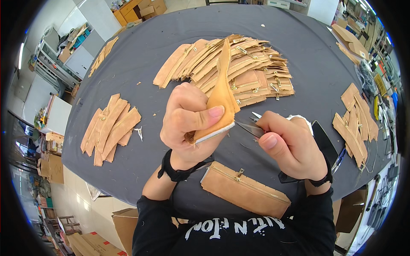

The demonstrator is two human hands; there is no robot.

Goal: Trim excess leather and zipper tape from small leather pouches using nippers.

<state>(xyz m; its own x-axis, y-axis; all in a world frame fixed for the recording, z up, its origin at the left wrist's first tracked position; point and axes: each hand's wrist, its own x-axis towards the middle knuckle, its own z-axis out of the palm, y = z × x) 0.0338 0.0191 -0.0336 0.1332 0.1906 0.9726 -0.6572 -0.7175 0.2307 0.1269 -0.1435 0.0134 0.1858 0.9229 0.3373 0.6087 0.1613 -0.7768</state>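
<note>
The right hand (294, 147) partly hides the metal tool (249, 129) it grips; the left hand (184, 114) clenches a curled tan leather-like piece (224, 96), near edge white.

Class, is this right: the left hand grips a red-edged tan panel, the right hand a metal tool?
Not red: the head view shows a white edge. The left hand grips the tan panel; the right hand, the metal tool.
</note>
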